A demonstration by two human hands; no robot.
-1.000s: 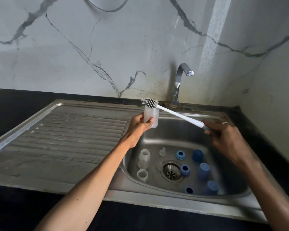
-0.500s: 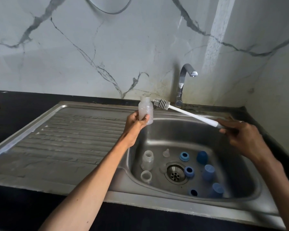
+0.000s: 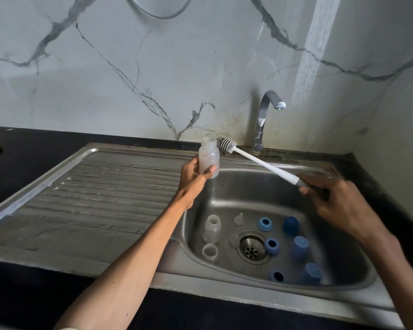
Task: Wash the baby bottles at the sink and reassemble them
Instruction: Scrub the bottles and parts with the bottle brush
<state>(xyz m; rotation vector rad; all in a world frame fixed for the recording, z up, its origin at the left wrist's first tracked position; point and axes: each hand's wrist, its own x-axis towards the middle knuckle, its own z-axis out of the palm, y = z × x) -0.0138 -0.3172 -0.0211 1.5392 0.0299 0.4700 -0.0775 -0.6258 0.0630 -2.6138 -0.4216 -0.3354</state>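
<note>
The job looks to be in its early stretch: nothing is reassembled, and no water is seen leaving the tap (image 3: pixel 268 115) behind the basin.

Taking the drain (image 3: pixel 252 250) as the landmark and reading from left to right, the left hand (image 3: pixel 196 173) is up and to the left of it, over the basin's left rim, fingers and thumb curled round a clear bottle (image 3: pixel 209 158) held upright, mouth up. The bottle is frosted and translucent, with a narrow neck and what may be droplets or film inside (too faint to be sure). Just right of its mouth hovers the bristled head of a white bottle brush (image 3: pixel 227 145), apart from the opening or barely beside it, not inside. The handle slopes down to the right hand (image 3: pixel 332 198), above and right of the drain, which grips the grey end.

Left of the drain stand two more clear bottles (image 3: pixel 212 229). Just above it lies a small clear teat (image 3: pixel 239 219). To its right are scattered blue collars (image 3: pixel 265 224) and blue caps (image 3: pixel 299 247).

By these signs, scrubbing of one bottle is in hand; the other bottles, the small parts, rinsing and all reassembly appear left.
</note>
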